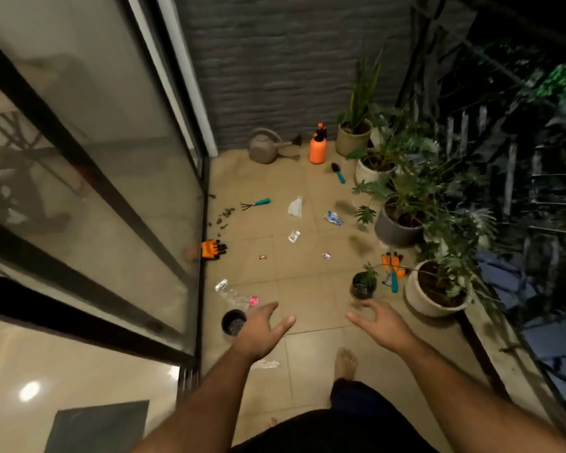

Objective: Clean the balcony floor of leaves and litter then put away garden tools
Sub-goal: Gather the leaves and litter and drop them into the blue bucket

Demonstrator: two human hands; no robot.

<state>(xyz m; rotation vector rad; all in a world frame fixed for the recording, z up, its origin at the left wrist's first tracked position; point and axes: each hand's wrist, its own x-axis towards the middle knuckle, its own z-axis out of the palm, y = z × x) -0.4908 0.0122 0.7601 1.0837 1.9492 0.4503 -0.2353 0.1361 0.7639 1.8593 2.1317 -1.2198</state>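
Litter lies scattered over the beige balcony tiles: a white plastic bag (pixel 295 206), a blue-white wrapper (pixel 334 218), a small clear packet (pixel 293 236), a clear plastic bottle (pixel 231 293) and a pink scrap (pixel 253 301). Dry leaves (pixel 223 216) sit by the door track. Tools lie about: a teal hand rake (pixel 256 203), a teal trowel (pixel 338 172), orange gloves (pixel 212 248) and orange-handled tools (pixel 393 266). My left hand (pixel 262 331) and my right hand (pixel 382 324) both reach forward with fingers spread, holding nothing.
A sliding glass door (pixel 111 178) bounds the left side. A grey watering can (pixel 266 146) and an orange sprayer (pixel 318 148) stand at the far wall. Potted plants (pixel 399 220) line the right railing. A small black pot (pixel 233 322) sits by my left hand, another (pixel 363 285) ahead of my right.
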